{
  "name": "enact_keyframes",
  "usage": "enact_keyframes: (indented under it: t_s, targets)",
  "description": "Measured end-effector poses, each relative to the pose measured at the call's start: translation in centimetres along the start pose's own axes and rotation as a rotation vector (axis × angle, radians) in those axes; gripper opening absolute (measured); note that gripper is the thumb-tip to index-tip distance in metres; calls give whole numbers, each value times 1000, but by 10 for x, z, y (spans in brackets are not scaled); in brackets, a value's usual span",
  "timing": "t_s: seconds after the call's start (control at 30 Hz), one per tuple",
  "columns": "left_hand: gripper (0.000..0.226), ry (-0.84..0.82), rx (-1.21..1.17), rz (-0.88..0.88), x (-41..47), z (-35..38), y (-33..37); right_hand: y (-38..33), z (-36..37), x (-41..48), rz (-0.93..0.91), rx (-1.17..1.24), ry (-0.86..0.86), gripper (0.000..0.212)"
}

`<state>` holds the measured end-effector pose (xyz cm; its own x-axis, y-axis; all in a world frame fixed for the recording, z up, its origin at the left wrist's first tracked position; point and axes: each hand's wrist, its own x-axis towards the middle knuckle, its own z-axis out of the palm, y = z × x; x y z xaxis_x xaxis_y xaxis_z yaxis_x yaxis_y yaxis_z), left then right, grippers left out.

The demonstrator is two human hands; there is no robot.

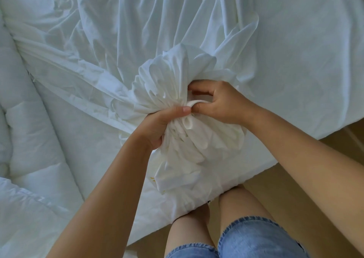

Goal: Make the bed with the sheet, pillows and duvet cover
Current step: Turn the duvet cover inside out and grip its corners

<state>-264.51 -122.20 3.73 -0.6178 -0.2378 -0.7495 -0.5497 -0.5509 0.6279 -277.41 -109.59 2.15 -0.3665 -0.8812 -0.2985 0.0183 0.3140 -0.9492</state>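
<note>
Left grip (161, 123) and right grip (220, 102) both clamp the bunched duvet cover (173, 74) (soft, light, probably slippery); best held along its hem

One head-worn view — looking steeply down, close over the bed (295, 60) edge.

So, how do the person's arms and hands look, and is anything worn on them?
The left hand and right hand carry no ring, watch, bracelet or glove that shows, and both arms are bare, with no sleeve in view. The visible nails are short and unpainted. Blue denim shorts with frayed hems show below.
</note>
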Motion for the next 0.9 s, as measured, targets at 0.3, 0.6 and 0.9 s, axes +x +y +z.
enact_keyframes:
  t_s: [0.3,0.6,0.9]
  targets:
    - [76,-214,-25,-90,0,3,3,-5,-20,16,127,-157,-243,29]
    - [30,4,-114,-19,3,16,-2,-3,-6,12,204,-225,320,44]
    - [31,146,-104,1,4,17,-8,13,-32,-5,194,-163,199,24]
